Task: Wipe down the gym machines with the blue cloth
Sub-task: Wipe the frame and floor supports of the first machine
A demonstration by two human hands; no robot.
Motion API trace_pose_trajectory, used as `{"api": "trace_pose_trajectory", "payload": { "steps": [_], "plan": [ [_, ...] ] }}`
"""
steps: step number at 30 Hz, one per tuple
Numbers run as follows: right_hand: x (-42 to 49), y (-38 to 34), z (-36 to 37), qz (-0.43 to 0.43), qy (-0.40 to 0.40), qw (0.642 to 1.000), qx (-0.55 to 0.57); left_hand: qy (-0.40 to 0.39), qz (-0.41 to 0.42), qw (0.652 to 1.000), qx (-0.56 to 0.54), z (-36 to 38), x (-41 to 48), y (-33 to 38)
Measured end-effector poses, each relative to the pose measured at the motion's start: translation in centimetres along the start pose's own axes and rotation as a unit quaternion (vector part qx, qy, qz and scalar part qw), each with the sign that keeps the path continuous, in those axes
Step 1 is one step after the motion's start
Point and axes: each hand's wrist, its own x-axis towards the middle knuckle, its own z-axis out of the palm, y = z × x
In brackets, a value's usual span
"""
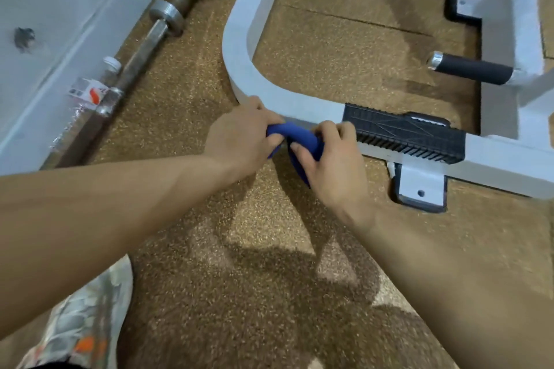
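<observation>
Bunching blue cloth (301,141) between both hands: left hand (239,135) and right hand (326,159) both pinch it. White frame bar (302,109) sits just beyond the fingers, long axis left-right; both hands about equally near.

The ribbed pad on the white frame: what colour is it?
The ribbed pad is black; head view.
</observation>
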Motion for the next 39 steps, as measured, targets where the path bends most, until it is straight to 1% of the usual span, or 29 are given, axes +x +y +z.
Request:
{"api": "trace_pose_trajectory", "payload": {
  "steps": [2,3,5,7,8,11,13,15,17,19,21,23,25,27,29,30,31,32,33,35,37,39],
  "plan": [
    [-0.5,0.4,0.1,0.1,-0.036,0.994,-0.015,-0.004,-0.031,0.999,-0.026,1.0,-0.1,1.2],
    [-0.6,0.6,0.1,0.151,-0.064,0.986,0.005,0.005,-0.046,0.998,-0.04,1.6,0.0,1.7],
    [-0.6,0.9,0.1,0.225,-0.093,0.964,0.11,0.019,-0.092,0.993,-0.076,2.4,0.2,2.4],
    [-0.6,0.9,0.1,0.272,-0.074,0.932,0.226,0.02,-0.16,0.98,-0.117,2.9,0.6,2.7],
    [-0.7,0.8,0.1,0.286,-0.058,0.92,0.261,0.014,-0.183,0.974,-0.135,3.2,0.7,2.9],
    [-1.0,0.9,0.7,0.283,-0.018,0.905,0.317,-0.016,-0.192,0.964,-0.183,3.9,0.8,3.8],
    [-1.2,1.3,1.3,0.265,-0.016,0.901,0.344,-0.027,-0.198,0.958,-0.206,4.3,0.5,4.4],
    [-1.4,1.6,1.6,0.246,-0.026,0.907,0.34,-0.036,-0.204,0.951,-0.228,4.5,0.2,4.6],
    [-1.4,1.8,1.7,0.232,-0.027,0.922,0.309,-0.046,-0.204,0.948,-0.24,4.6,-0.1,4.5],
    [-1.2,1.8,1.6,0.237,-0.023,0.927,0.291,-0.063,-0.185,0.953,-0.232,4.8,-0.3,4.2],
    [-1.1,1.4,1.4,0.247,-0.019,0.917,0.313,-0.069,-0.166,0.957,-0.228,5.0,-0.4,3.7],
    [-1.3,0.7,1.2,0.237,-0.028,0.905,0.353,-0.053,-0.158,0.963,-0.211,4.9,-0.2,3.3],
    [-1.5,0.4,1.3,0.22,-0.043,0.892,0.392,-0.02,-0.147,0.972,-0.18,4.3,0.1,3.0],
    [-1.4,0.7,1.6,0.215,-0.047,0.891,0.397,-0.003,-0.137,0.98,-0.141,3.7,0.4,2.9],
    [-0.8,1.1,2.1,0.24,-0.038,0.891,0.383,0.002,-0.137,0.985,-0.105,3.3,0.7,2.7],
    [-0.5,1.2,2.5,0.266,-0.029,0.885,0.38,0.003,-0.142,0.985,-0.093,3.3,0.8,2.6],
    [-0.1,1.3,2.8,0.296,-0.017,0.874,0.386,0.003,-0.15,0.985,-0.083,3.3,1.0,2.5],
    [0.3,1.3,3.1,0.328,-0.005,0.854,0.403,0.001,-0.158,0.985,-0.074,3.3,1.2,2.4],
    [0.6,1.2,3.3,0.36,0.014,0.827,0.431,-0.002,-0.161,0.984,-0.07,3.4,1.4,2.4],
    [1.1,1.1,3.6,0.424,0.067,0.752,0.5,-0.005,-0.154,0.985,-0.08,3.7,1.7,2.7],
    [1.5,1.6,3.7,0.456,0.109,0.686,0.557,-0.001,-0.144,0.985,-0.09,4.1,1.6,3.2],
    [1.1,2.3,3.5,0.461,0.126,0.649,0.592,-0.007,-0.135,0.985,-0.106,4.5,1.4,4.0]
  ]
}}
